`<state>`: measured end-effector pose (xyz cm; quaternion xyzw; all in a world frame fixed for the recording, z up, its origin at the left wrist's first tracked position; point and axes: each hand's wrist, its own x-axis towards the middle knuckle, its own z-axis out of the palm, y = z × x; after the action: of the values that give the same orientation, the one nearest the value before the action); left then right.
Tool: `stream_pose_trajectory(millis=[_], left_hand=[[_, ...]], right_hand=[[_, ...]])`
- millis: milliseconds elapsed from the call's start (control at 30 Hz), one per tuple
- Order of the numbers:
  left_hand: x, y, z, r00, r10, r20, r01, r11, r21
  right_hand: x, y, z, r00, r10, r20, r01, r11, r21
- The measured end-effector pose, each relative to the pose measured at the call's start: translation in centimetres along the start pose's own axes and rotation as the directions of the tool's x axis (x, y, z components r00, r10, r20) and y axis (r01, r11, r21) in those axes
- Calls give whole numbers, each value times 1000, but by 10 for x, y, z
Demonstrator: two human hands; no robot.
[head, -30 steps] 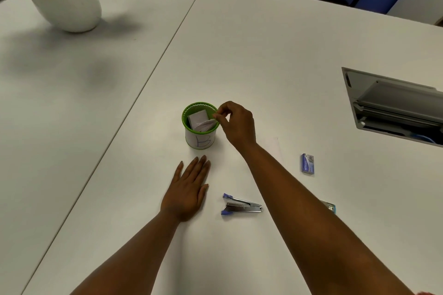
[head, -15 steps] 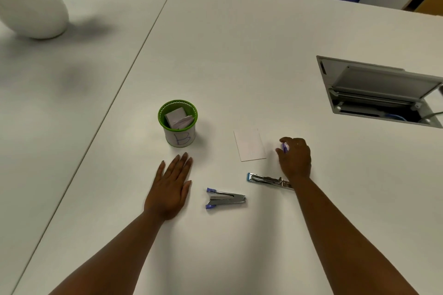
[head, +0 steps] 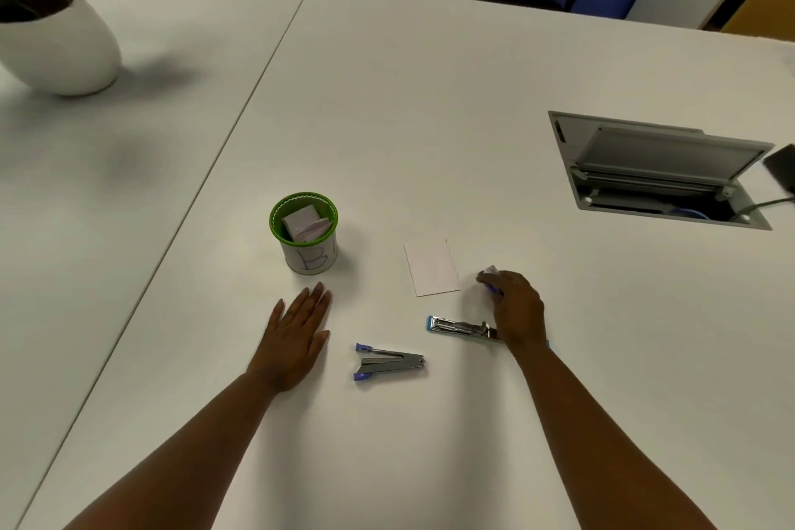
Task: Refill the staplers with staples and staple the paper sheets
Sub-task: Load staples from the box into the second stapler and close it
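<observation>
A small stapler with purple tips (head: 389, 361) lies open on the white table (head: 430, 120) between my hands. A second metal stapler with blue ends (head: 460, 326) lies to its right, partly under my right wrist. My right hand (head: 514, 310) curls round a small purple staple box (head: 490, 278) just right of a white paper sheet (head: 431, 267). My left hand (head: 297, 336) rests flat on the table, fingers straight, below a green-rimmed cup (head: 304, 230) marked "B" that holds folded paper slips.
A white pot with a plant (head: 56, 43) stands at the far left. An open cable hatch (head: 658, 172) is set into the table at the right, with a dark phone (head: 781, 168) beside it. Black chairs stand beyond the far edge.
My right hand left the cup, a paper sheet now lies on the table, and the hand moved right onto the staple box. The left hand stayed flat.
</observation>
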<state>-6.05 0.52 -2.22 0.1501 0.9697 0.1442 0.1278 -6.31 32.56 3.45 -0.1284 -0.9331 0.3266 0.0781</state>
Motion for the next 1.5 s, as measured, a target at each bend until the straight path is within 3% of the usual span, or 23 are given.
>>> stream_pose_trajectory(millis=[100, 200, 233, 267, 333, 400, 500, 700, 767, 867, 1000, 1233, 1500], left_hand=[[2, 13, -19, 998, -60, 36, 65, 989, -136], [2, 44, -45, 945, -222, -242, 74, 862, -502], [3, 57, -54, 914, -287, -287, 42, 770, -637], [5, 68, -65, 915, -332, -230, 25, 615, -788], [6, 91, -84, 981, -183, 68, 111, 236, -965], [5, 107, -95, 948, 73, 309, 312, -22, -950], [0, 123, -97, 876, 253, 412, 477, -316, -820], [-8, 130, -92, 899, 288, 329, 437, -581, -687], [-8, 130, -90, 914, 269, 304, 405, -623, -669], [-6, 130, -89, 934, 208, 291, 355, -645, -677], [-2, 130, -88, 951, 144, 273, 301, -631, -715], [0, 132, -88, 968, 90, 232, 242, -561, -792], [1, 135, -90, 973, 42, 226, 225, -383, -896]], right_hand=[[-5, -14, -18, 988, -44, 145, 29, 994, 104], [-13, -34, -34, 976, -93, 198, 35, 960, 278], [-17, -42, -38, 972, -115, 203, 45, 946, 321], [-20, -50, -42, 969, -139, 205, 56, 929, 365], [-27, -67, -47, 956, -183, 228, 69, 900, 431], [-34, -82, -49, 943, -236, 234, 108, 884, 455], [-43, -101, -50, 928, -288, 236, 170, 892, 419], [-48, -114, -53, 940, -255, 227, 123, 873, 471], [-47, -114, -51, 954, -208, 216, 68, 851, 520], [-46, -112, -45, 974, -20, 225, -114, 817, 566], [-47, -111, -39, 923, 186, 336, -361, 718, 595], [-44, -113, -42, 914, 229, 335, -399, 654, 642], [-39, -114, -43, 896, 291, 336, -445, 592, 673]])
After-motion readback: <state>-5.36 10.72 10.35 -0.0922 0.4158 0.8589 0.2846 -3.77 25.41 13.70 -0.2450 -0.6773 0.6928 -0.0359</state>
